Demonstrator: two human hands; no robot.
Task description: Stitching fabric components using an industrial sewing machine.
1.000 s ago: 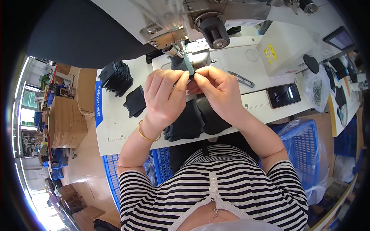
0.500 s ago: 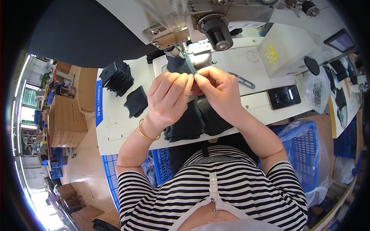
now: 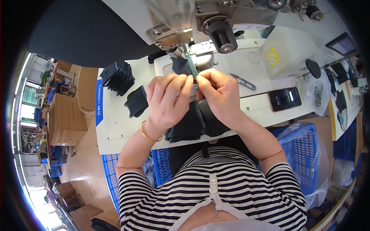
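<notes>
Head view: the left hand (image 3: 166,102) and right hand (image 3: 220,98) are close together, fingertips nearly meeting, thumbs and forefingers pinched narrow on the near end of a dark fabric piece (image 3: 182,66). The fabric piece lies at the needle area of the sewing machine (image 3: 174,40), its lighter greenish edge running to the fingertips. What the fingers do beneath it cannot be told. On the counter (image 3: 119,129), a dark stack (image 3: 116,78) and a single cut piece (image 3: 136,102) lie left; a dark pile (image 3: 187,125) lies below the hands; a phone (image 3: 284,99) lies right.
</notes>
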